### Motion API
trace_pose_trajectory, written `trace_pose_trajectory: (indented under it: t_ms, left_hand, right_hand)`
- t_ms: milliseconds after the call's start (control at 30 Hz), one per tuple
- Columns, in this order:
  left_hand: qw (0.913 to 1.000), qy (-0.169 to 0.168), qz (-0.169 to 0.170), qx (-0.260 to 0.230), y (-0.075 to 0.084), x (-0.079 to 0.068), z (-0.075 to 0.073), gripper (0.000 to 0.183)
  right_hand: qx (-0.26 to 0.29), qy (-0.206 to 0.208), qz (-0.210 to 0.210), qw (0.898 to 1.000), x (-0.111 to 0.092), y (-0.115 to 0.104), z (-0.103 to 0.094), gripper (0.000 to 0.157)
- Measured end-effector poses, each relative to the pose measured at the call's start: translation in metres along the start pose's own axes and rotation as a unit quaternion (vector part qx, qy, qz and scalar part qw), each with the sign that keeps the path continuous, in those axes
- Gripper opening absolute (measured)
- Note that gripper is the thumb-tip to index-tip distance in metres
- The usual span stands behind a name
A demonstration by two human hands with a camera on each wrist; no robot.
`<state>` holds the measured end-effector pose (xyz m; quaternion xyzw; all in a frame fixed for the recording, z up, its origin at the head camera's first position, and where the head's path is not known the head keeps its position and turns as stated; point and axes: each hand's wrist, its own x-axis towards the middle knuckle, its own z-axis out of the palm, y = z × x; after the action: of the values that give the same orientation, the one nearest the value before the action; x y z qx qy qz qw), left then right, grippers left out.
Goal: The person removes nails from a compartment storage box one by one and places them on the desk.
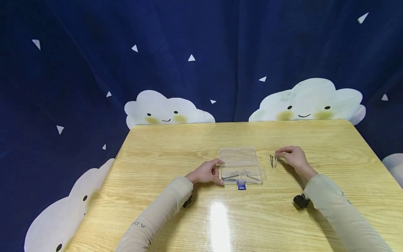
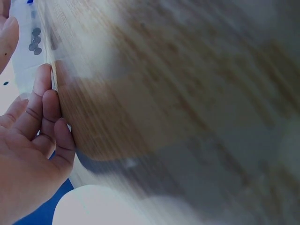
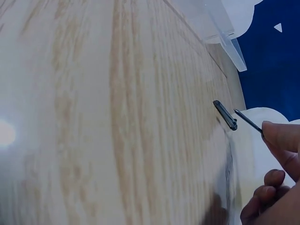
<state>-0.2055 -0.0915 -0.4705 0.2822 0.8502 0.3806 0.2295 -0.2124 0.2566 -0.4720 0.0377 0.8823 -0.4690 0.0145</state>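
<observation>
A clear plastic box [image 1: 240, 156] lies open on the table with its lid folded back. Several nails [image 1: 231, 177] rest inside; their round heads show in the left wrist view. My left hand [image 1: 206, 171] holds the box at its left side, thumb near the front corner and fingers along the edge. To the right of the box, my right hand [image 1: 294, 158] pinches a single nail [image 3: 248, 121] between thumb and fingertip, its point angled downward. Close beside it, two nails [image 1: 271, 161] lie side by side on the table.
A blue latch [image 1: 241, 185] sticks out from the box's front edge. The wooden table [image 1: 157, 147] carries a bright glare patch in front of the box. Behind it hangs a dark blue curtain [image 1: 201, 80] with clouds and triangles.
</observation>
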Motion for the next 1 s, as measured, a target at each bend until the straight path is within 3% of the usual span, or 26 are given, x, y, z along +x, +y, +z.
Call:
trace_pose_trajectory:
  t_ms: [1000]
  left_hand:
    - [0.9998, 0.000, 0.006, 0.017, -0.0026, 0.0019, 0.0001, 0.071]
  right_hand:
    - [-0.003, -0.026, 0.025, 0.999, 0.0054, 0.0087, 0.0092, 0.034]
